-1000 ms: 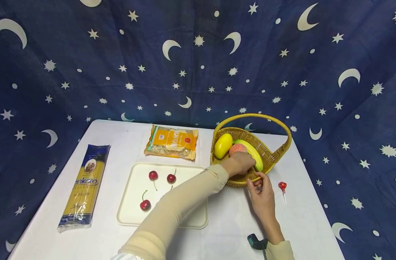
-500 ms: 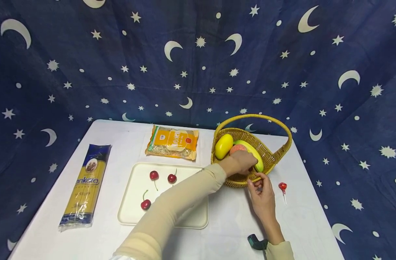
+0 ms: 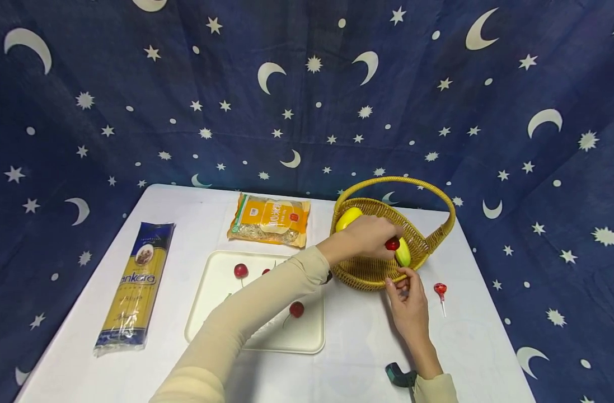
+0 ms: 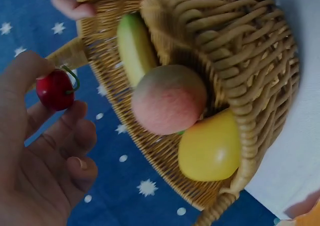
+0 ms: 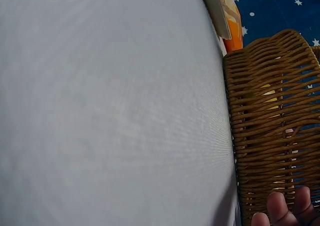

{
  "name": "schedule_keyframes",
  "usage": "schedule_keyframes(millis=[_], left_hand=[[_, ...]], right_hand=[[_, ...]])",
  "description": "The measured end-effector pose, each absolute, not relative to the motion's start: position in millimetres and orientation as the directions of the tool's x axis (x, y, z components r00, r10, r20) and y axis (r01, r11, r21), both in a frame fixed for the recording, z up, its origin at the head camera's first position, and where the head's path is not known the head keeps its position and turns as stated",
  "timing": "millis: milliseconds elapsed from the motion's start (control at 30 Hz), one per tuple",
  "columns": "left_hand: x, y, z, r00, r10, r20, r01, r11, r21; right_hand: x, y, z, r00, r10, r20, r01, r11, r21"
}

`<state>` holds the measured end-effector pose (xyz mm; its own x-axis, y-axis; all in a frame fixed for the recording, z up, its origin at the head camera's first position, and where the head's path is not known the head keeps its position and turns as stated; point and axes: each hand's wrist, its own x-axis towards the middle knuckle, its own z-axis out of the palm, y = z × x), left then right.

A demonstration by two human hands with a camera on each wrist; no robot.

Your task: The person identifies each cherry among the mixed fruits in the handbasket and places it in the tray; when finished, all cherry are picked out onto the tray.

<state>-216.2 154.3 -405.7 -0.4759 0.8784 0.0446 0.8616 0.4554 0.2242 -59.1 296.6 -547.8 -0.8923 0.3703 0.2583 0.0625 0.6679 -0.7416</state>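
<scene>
My left hand (image 3: pixel 369 235) pinches a dark red cherry (image 4: pixel 55 89) between thumb and fingers, its green stem curling out to one side. That hand is over the wicker basket (image 3: pixel 359 280), above the fruit. Inside the basket lie a yellow mango-like fruit (image 4: pixel 212 148), a pink peach (image 4: pixel 170 101) and a green-yellow banana (image 4: pixel 134 48). My right hand (image 3: pixel 408 305) holds the basket's near rim with its fingertips; in the right wrist view its fingers (image 5: pixel 277 206) show against the woven side. More cherries (image 3: pixel 296 309) lie on the white tray (image 3: pixel 314 344), partly covered by my left sleeve.
Behind the tray is an orange food packet (image 3: pixel 270 220). At the far left lies a blue and yellow pasta packet (image 3: pixel 135 288). A red lollipop (image 3: pixel 440 289) rests right of the basket. The basket's tall handle (image 3: pixel 394 179) arches above it. A dark curved object (image 3: pixel 398 375) is by my right wrist.
My left hand has risen from inside the basket, and the cherry now shows in its fingers. Its sleeve shifted, uncovering a cherry at the tray's right. My right hand stayed at the rim.
</scene>
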Motion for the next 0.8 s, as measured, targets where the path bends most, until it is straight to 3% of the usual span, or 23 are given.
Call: schedule_keyframes(millis=[367,800], left_hand=[[-206.5,108.8,-384.0,-0.515,0.836,0.191,0.843,0.454,0.288],[-192.9,60.0,-379.9,-0.641,0.724,0.255,0.756,0.538,0.373]], right_hand=[[-61.5,297.9,-550.6,-0.894,0.369,0.255,0.067,0.672,-0.738],[-61.5,299.1,-550.5,-0.887,0.353,0.296,0.018,0.67,-0.743]])
